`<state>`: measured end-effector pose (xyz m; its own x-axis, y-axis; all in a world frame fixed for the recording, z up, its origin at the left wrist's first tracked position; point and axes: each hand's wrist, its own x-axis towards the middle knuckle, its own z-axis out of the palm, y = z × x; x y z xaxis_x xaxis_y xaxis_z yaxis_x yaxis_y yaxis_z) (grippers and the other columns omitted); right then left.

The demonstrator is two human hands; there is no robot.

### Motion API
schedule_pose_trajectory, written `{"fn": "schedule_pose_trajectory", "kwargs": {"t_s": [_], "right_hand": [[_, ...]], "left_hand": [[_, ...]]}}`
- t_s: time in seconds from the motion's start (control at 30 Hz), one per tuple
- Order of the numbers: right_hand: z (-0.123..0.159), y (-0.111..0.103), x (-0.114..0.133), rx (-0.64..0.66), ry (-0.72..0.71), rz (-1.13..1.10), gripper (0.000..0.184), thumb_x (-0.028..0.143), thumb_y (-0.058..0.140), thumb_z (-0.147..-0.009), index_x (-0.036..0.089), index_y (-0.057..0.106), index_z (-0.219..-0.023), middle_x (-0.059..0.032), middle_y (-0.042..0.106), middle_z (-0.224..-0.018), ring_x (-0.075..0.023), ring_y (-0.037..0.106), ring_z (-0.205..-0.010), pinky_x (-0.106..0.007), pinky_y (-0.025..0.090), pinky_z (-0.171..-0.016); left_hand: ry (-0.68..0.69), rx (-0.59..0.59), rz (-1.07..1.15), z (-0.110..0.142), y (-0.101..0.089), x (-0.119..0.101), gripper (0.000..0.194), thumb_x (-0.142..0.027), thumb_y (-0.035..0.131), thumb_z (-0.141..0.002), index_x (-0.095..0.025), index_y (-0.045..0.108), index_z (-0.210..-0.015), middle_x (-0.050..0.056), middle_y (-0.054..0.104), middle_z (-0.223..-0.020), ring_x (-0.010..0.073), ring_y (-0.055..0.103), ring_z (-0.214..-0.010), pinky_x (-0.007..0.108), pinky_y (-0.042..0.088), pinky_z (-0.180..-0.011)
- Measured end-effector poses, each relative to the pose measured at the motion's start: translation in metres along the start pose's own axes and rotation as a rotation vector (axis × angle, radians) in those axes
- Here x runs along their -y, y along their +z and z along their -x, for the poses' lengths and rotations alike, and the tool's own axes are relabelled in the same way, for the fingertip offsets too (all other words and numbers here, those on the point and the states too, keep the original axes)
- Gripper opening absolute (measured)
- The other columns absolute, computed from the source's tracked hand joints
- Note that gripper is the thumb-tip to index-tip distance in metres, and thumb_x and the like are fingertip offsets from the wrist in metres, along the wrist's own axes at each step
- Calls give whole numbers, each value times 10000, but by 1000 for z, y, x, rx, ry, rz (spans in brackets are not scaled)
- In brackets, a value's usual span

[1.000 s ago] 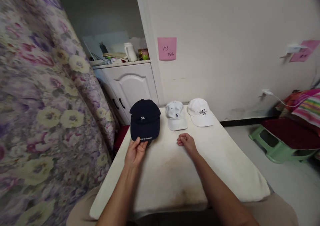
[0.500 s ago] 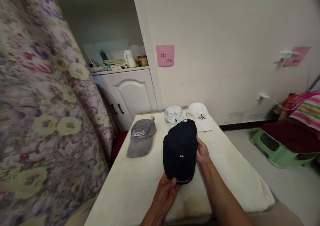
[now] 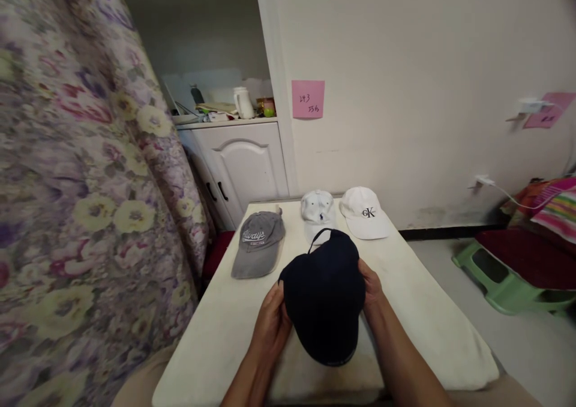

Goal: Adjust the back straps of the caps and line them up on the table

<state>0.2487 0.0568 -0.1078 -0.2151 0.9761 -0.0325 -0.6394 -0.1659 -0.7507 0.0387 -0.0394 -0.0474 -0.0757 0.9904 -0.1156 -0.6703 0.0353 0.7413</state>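
Note:
A dark navy baseball cap (image 3: 324, 293) is held up over the near part of the table, its brim toward me and its back strap standing up at the far end. My left hand (image 3: 272, 318) grips its left edge, the fingers partly hidden behind it. On the opposite edge my right hand (image 3: 369, 284) is closed, thumb showing. Beyond it, a pale cap with a small dark emblem (image 3: 318, 210) lies partly covered by the navy one. To its right sits a white cap with dark letters (image 3: 365, 212); a grey cap with white script (image 3: 258, 244) lies on the left.
The caps lie on a table with a cream cover (image 3: 216, 341). A flowered curtain (image 3: 99, 215) hangs at the left, near a white cabinet (image 3: 247, 161) with a white jug (image 3: 243, 102) on top. A green stool (image 3: 490, 281) stands to the right, and a pink note (image 3: 308, 99) is on the wall.
My left hand has moved from the brim's front up to the cap's left side. The navy cap has come nearer to me and tilted. The whole view has shifted slightly.

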Motion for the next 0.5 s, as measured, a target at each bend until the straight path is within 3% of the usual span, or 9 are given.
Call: {"fn": "schedule_pose_trajectory", "kwargs": {"t_s": [0.2, 0.3, 0.37, 0.43, 0.5], "right_hand": [[11, 0, 26, 14, 72, 63, 596, 791, 601, -674, 217, 706, -799, -96, 738, -730, -351, 701, -987, -500, 562, -850], [19, 12, 51, -2, 35, 50, 560, 728, 668, -653, 212, 710, -866, -101, 744, -801, -349, 695, -981, -494, 548, -873], [26, 21, 68, 7, -95, 52, 504, 624, 740, -614, 221, 705, -913, -86, 736, -851, -325, 695, -933, -458, 544, -865], [32, 29, 82, 51, -191, 86, 487, 549, 782, -560, 220, 703, -911, -60, 706, -792, -276, 682, -770, -396, 554, -747], [39, 30, 88, 94, -204, 119, 457, 518, 813, -514, 207, 699, -828, -19, 623, -634, -191, 575, -536, -311, 493, -533]], "left_hand": [[100, -27, 39, -3, 18, -20, 276, -217, 832, -697, -167, 733, -949, 57, 764, -925, 264, 707, -932, 299, 560, -819], [127, 3, 41, -4, 29, -33, 314, -217, 846, -650, -161, 726, -934, 59, 759, -858, 308, 703, -946, 346, 558, -833], [113, 49, 33, -5, 35, -42, 328, -208, 841, -635, -152, 711, -931, 59, 743, -813, 315, 705, -908, 355, 558, -801], [90, 101, 10, -3, 38, -50, 301, -178, 832, -620, -144, 685, -881, 49, 712, -752, 292, 707, -812, 337, 555, -730], [73, 150, -21, 0, 38, -56, 274, -157, 837, -597, -143, 645, -792, 35, 670, -682, 239, 677, -667, 296, 531, -625]]}}
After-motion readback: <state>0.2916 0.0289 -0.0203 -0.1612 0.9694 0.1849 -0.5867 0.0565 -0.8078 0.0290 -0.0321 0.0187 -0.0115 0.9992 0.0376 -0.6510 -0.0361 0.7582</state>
